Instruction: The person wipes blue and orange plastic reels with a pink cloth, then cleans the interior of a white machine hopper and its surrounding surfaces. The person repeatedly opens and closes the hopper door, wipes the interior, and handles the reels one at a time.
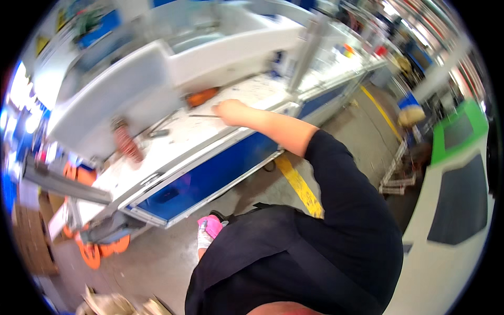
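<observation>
My bare right hand (231, 112) reaches over the white workbench (184, 139), its fingers closed. A thin dark rod (203, 115) sticks out of it to the left, its kind blurred. Just behind lies an orange tool (202, 97) with a dark end. Low beside my body is my left hand (203, 237) in a white glove, partly hidden by my dark clothing. A bright pink, cloth-like thing (211, 225) is bunched at its fingers, with something black next to it. Farther left on the bench stands a reddish-brown coiled hose (127, 142), near small dark metal pieces (159, 133).
Large white bins (126, 92) line the back of the bench. A metal post (307, 58) rises at its front edge, above blue panels (205, 176). Yellow tape (299, 184) marks the floor. A green and white machine (457, 173) stands right; orange parts (102, 249) sit lower left.
</observation>
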Motion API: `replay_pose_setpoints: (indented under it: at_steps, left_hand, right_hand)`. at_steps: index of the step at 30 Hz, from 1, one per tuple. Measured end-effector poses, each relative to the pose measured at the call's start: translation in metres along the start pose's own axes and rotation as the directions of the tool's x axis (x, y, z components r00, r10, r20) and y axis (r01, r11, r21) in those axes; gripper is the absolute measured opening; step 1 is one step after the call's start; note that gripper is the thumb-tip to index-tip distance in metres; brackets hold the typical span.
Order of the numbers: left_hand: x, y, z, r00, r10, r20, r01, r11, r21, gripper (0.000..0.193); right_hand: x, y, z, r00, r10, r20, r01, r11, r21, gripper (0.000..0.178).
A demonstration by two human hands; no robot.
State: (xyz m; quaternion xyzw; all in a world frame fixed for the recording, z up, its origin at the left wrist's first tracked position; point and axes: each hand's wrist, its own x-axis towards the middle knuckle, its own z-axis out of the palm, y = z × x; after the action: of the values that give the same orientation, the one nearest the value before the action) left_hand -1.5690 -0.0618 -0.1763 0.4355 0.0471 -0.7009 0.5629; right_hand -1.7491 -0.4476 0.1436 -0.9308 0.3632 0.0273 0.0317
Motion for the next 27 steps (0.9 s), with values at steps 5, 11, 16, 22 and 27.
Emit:
replay_pose_setpoints:
  at_steps: [5, 11, 16, 22, 27]
  left_hand:
    - [-0.051, 0.076, -0.002, 0.99, 0.04, -0.135, -0.048, 0.998, -0.05, 0.042]
    - [-0.082, 0.157, -0.016, 0.951, 0.244, -0.19, -0.232, 0.969, 0.081, 0.036]
    - [-0.124, 0.219, 0.032, 0.87, 0.492, 0.033, -0.466, 0.798, 0.382, 0.046]
    - [-0.176, 0.297, 0.113, 0.637, 0.634, 0.439, -0.764, 0.441, 0.471, 0.046]
    - [-0.181, 0.336, 0.124, 0.21, 0.899, 0.385, -0.91, 0.035, 0.414, 0.05]
  right_hand:
    - [-0.007, -0.01, -0.008, 0.994, 0.103, -0.031, -0.104, 0.994, -0.043, 0.025]
    - [-0.009, -0.019, -0.011, 0.995, 0.07, -0.074, -0.072, 0.997, -0.018, 0.015]
    - [-0.018, -0.034, -0.025, 0.983, 0.026, -0.184, -0.033, 0.999, -0.036, 0.011]
    - [-0.068, -0.093, -0.093, 0.95, -0.026, -0.31, 0.047, 0.997, 0.059, 0.008]
    - [-0.077, -0.127, -0.146, 0.819, -0.12, -0.562, 0.138, 0.99, -0.01, 0.019]
